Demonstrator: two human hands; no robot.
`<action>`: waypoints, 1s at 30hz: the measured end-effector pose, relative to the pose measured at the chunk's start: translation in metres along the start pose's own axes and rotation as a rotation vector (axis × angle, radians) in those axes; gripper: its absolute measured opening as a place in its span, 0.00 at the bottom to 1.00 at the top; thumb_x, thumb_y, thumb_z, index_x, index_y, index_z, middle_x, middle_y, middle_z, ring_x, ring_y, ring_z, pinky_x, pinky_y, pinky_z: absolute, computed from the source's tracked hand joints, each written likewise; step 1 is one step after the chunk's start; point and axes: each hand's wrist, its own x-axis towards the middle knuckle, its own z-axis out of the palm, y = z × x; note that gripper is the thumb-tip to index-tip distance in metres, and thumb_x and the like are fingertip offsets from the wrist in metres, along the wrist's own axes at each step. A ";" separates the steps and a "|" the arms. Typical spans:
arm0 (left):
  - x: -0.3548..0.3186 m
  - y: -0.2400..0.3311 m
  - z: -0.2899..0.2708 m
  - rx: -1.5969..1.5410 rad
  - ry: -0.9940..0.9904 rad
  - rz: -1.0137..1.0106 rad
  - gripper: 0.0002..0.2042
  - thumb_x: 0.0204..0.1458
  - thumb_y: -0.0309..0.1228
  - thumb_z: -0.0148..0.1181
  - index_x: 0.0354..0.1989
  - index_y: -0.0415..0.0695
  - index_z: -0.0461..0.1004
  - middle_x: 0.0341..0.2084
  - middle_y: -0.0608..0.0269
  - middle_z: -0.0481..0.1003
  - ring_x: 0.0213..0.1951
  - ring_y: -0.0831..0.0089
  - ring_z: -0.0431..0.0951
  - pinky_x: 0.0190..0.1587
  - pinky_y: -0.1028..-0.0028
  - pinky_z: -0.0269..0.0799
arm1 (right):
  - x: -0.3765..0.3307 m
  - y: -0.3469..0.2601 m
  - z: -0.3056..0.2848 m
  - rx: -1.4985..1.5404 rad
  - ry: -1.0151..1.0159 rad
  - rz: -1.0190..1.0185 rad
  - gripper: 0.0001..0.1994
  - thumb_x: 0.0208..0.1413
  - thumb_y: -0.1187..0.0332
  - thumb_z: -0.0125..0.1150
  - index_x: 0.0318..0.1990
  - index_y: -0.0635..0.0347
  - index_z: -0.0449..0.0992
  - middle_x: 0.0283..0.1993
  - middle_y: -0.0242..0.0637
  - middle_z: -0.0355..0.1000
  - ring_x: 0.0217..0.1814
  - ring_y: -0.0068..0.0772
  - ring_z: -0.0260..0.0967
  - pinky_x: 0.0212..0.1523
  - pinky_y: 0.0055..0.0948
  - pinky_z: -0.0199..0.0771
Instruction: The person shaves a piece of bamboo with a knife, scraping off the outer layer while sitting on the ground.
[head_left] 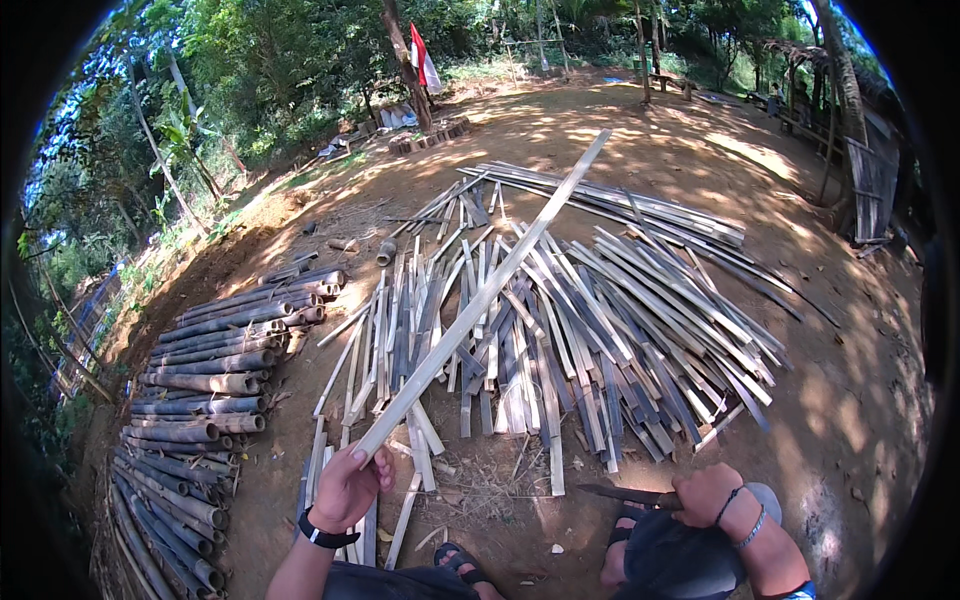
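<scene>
Two hands busy: my left (347,487) grips a slat (480,300) above the pile (560,330), right (703,492) clasps a knife (625,494); I'd steady the slat's butt first.

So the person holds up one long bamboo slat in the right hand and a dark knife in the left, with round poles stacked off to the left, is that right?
Not quite: the hands are swapped. In the head view the left hand grips the long bamboo slat, and the right hand holds the dark knife. The round poles do lie stacked on the left.
</scene>
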 end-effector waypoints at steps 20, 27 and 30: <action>0.174 -0.131 -0.039 0.125 0.257 -0.139 0.11 0.59 0.39 0.46 0.39 0.46 0.69 0.32 0.68 0.70 0.30 0.78 0.69 0.34 0.75 0.64 | -0.015 0.007 0.007 0.203 0.209 -0.167 0.12 0.46 0.66 0.54 0.34 0.66 0.69 0.24 0.40 0.74 0.27 0.38 0.76 0.25 0.33 0.74; 0.297 -0.241 -0.116 0.160 0.436 -0.267 0.09 0.59 0.39 0.46 0.37 0.49 0.70 0.27 0.72 0.72 0.26 0.78 0.70 0.31 0.74 0.66 | -0.017 0.005 -0.001 0.170 0.174 -0.206 0.19 0.51 0.57 0.56 0.38 0.68 0.70 0.21 0.38 0.73 0.22 0.34 0.75 0.21 0.31 0.72; 0.302 -0.295 -0.122 0.294 0.547 -0.515 0.12 0.57 0.39 0.46 0.42 0.46 0.70 0.32 0.66 0.73 0.31 0.71 0.71 0.37 0.68 0.68 | -0.014 0.009 0.011 0.175 0.158 -0.162 0.22 0.52 0.50 0.55 0.36 0.66 0.69 0.17 0.34 0.71 0.18 0.32 0.72 0.17 0.29 0.69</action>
